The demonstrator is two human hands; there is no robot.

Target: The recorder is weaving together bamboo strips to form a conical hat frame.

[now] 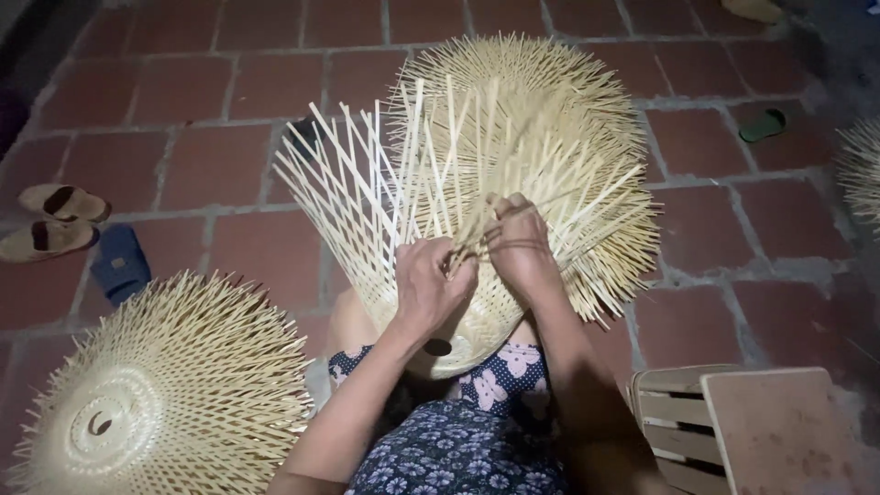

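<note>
Left hand: knuckles up, fingers curled closed on strips of the woven bamboo frame.
Right hand: beside it, pinching upright strips.
Frame: on lap, splayed above both grips.

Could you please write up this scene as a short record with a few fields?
Setting: red brick floor
Left hand: grips strips of the half-woven bamboo basket on the lap
Right hand: pinches strips beside the left hand
Nearby left: finished woven basket on the floor
Nearby right: wooden stool
Footwear: tan sandals, a blue slipper, a green slipper
</note>
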